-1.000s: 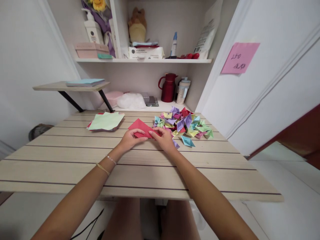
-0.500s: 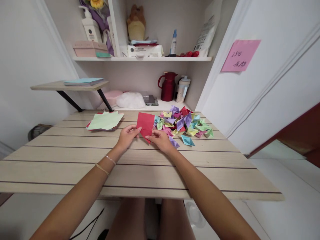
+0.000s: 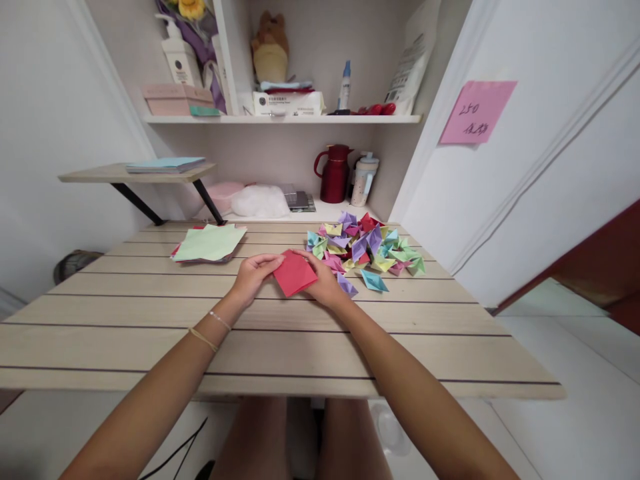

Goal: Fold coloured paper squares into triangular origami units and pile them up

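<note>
A red sheet of paper (image 3: 293,274) is held between both hands just above the slatted wooden table (image 3: 280,347). My left hand (image 3: 253,275) pinches its left edge. My right hand (image 3: 324,283) grips it from the right, partly under the sheet. Just to the right lies a heap of several folded paper shapes (image 3: 367,250) in purple, yellow, green, red and blue. A stack of flat coloured sheets (image 3: 210,242), green on top, lies to the left of my hands.
Behind the table a low shelf holds a dark red jug (image 3: 334,175), a pale cup (image 3: 364,180) and a white bag (image 3: 260,201). A small side shelf (image 3: 135,173) juts from the left wall. A pink note (image 3: 477,112) hangs on the right wall.
The red paper lay flat under both hands, was lifted and turned upright, and now is tilted down lower between the hands. The head has shifted slightly.
</note>
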Demonstrator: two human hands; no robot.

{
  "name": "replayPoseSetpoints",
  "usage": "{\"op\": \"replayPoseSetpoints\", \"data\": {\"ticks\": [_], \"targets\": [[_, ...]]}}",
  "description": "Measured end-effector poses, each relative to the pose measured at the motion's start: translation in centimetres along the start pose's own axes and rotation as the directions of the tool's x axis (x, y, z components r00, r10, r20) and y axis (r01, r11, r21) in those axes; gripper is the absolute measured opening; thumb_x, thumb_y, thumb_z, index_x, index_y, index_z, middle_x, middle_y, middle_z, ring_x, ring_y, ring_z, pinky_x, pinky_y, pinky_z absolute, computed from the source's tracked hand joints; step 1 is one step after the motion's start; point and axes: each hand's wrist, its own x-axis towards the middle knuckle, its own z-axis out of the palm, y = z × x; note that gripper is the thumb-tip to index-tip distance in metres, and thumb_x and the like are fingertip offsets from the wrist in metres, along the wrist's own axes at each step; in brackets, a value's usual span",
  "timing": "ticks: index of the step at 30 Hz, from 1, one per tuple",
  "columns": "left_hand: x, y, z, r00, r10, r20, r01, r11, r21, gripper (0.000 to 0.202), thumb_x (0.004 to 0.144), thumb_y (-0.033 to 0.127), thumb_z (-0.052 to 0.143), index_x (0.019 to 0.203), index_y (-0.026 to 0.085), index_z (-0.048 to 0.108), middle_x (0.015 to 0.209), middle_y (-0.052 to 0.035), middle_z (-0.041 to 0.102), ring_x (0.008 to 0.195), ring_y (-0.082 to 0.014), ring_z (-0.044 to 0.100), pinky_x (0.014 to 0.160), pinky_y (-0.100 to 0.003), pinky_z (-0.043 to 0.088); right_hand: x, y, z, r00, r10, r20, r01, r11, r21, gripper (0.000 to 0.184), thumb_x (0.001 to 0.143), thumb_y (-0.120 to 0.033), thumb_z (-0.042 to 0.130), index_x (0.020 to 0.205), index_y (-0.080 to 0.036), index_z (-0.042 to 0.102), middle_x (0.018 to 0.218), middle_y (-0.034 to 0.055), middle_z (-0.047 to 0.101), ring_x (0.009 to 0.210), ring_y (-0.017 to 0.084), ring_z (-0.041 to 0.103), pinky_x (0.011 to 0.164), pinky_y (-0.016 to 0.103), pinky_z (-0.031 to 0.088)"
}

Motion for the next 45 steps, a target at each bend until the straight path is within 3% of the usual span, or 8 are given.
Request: {"op": "replayPoseSetpoints", "data": {"ticks": [4,6,10,16,22,29,36,45], "targets": [[0.3,-0.1,-0.2,0.994,0.032,-0.104,-0.025,0.997,0.067,0.036,0.055,0.03,0.079,0.085,0.011,0.071,0.087,-0.0106,0.071,0.078,-0.0192,0.065,0.073,-0.03,0.051,-0.2,-0.9,0.0,0.999,-0.042,0.021,0.043,0.999,-0.029,0.087,0.06,-0.023,0.073,0.138,-0.022,0.033,0.127,0.0092,0.052,0.107,0.023,0.055,0.09,0.033,0.042],[0.3,-0.1,-0.2,0.989,0.05,-0.139,-0.038,0.996,0.086,0.035,0.055,0.03,0.079,0.084,0.012,0.071,0.086,-0.0098,0.071,0.076,-0.0183,0.064,0.072,-0.031,0.051,-0.2,-1.2,-0.1,0.997,-0.071,0.021,0.072,0.994,-0.079,0.071,0.064,-0.026,0.071,0.13,-0.024,0.046,0.125,0.0076,0.055,0.109,0.023,0.053,0.091,0.033,0.041],[0.3,0.1,-0.2,0.988,0.094,-0.123,-0.081,0.991,0.102,0.034,0.057,0.034,0.077,0.083,0.012,0.072,0.086,-0.0095,0.072,0.078,-0.0192,0.064,0.075,-0.033,0.051,0.1,-1.3,-0.1,0.999,-0.012,-0.042,0.009,0.997,-0.075,0.026,0.07,-0.036,0.067,0.092,-0.023,0.07,0.093,0.0056,0.066,0.084,0.02,0.06,0.075,0.031,0.047],[-0.2,0.2,0.1,0.994,0.106,-0.039,-0.099,0.985,0.142,0.041,0.053,0.033,0.081,0.087,0.013,0.071,0.086,-0.0096,0.072,0.08,-0.0201,0.065,0.079,-0.034,0.049,0.4,-0.7,0.0,0.949,0.219,-0.227,-0.185,0.969,0.162,0.031,0.069,-0.049,0.064,0.07,-0.018,0.063,0.064,0.0024,0.062,0.058,0.016,0.059,0.055,0.027,0.047],[-0.1,-0.3,0.2,0.993,0.116,0.011,-0.117,0.984,0.132,0.04,0.053,0.032,0.08,0.084,0.012,0.068,0.077,-0.007,0.07,0.07,-0.0167,0.064,0.071,-0.032,0.052,0.6,-0.3,-0.1,0.918,0.292,-0.269,-0.193,0.921,0.339,0.039,0.065,-0.045,0.069,0.094,-0.021,0.057,0.063,-0.0029,0.061,0.05,0.013,0.058,0.051,0.025,0.046],[0.4,-0.3,-0.3,0.994,0.111,0.008,-0.111,0.984,0.138,0.066,0.059,0.028,0.076,0.119,0.018,0.051,0.08,-0.0034,0.067,0.067,-0.0139,0.063,0.056,-0.022,0.047,0.5,0.2,-0.2,0.961,0.128,-0.245,-0.118,0.991,0.055,0.025,0.073,-0.042,0.06,0.078,-0.02,0.069,0.076,0.0022,0.068,0.075,0.019,0.062,0.069,0.029,0.047],[0.6,-0.6,-0.1,0.992,0.124,0.033,-0.128,0.977,0.173,0.039,0.058,0.029,0.077,0.092,0.014,0.063,0.082,-0.0056,0.067,0.075,-0.0147,0.062,0.073,-0.028,0.049,0.5,0.2,-0.2,0.956,0.188,-0.227,-0.166,0.98,0.113,0.025,0.073,-0.042,0.061,0.08,-0.021,0.071,0.086,0.0024,0.071,0.086,0.022,0.063,0.081,0.034,0.046],[0.4,-0.6,-0.4,1.0,-0.003,0.011,0.002,0.991,0.135,0.038,0.06,0.035,0.076,0.09,0.014,0.063,0.066,-0.001,0.064,0.047,-0.0066,0.052,0.044,-0.018,0.039,0.5,-0.8,-0.1,0.922,0.339,-0.185,-0.27,0.909,0.319,0.024,0.058,-0.04,0.075,0.069,-0.019,0.073,0.077,0.0038,0.071,0.08,0.02,0.062,0.076,0.032,0.046]]}}
